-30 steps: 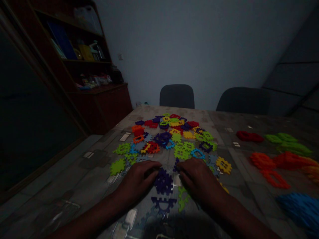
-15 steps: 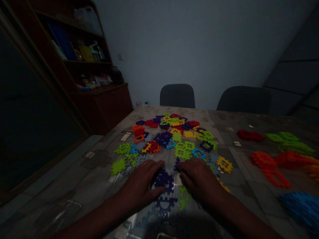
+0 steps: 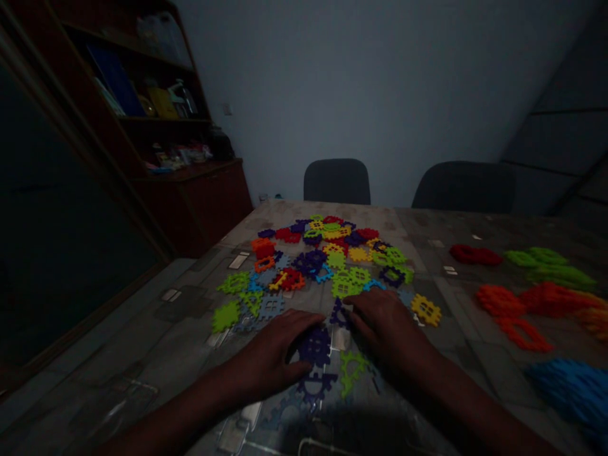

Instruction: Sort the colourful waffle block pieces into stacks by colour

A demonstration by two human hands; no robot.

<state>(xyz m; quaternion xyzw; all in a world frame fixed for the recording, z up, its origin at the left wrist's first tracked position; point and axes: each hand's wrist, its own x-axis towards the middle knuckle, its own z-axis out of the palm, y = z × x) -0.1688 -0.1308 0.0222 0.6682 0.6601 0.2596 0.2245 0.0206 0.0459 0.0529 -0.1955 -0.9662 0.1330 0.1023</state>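
My left hand [image 3: 278, 347] reaches around the left side of a stack of dark purple square toothed plastic tiles [image 3: 317, 347]. Its fingers and thumb are spread apart, with the fingertips at the stack's far edge. My right hand [image 3: 382, 316] has its fingers closed at the right edge of a small dark purple toothed tile [image 3: 338, 313]; the exact grip is partly hidden. Closer to me lie a purple arched tile [image 3: 315, 386] and a lime green toothed tile [image 3: 351, 372]. Beside the right hand is a yellow window tile [image 3: 426, 310].
Mixed colourful tiles [image 3: 308, 261] spread across the table [image 3: 190, 342] beyond my hands. To the right sit red [image 3: 475, 254], green [image 3: 560, 275], orange [image 3: 515, 310] and blue [image 3: 570, 389] piles. Two chairs [image 3: 337, 180] stand behind the table, and a shelf cabinet [image 3: 190, 202] on the left.
My left thumb has moved away from the fingers and the hand has spread around the purple stack. My right hand has shifted slightly away from me, uncovering more of the small purple and green tiles.
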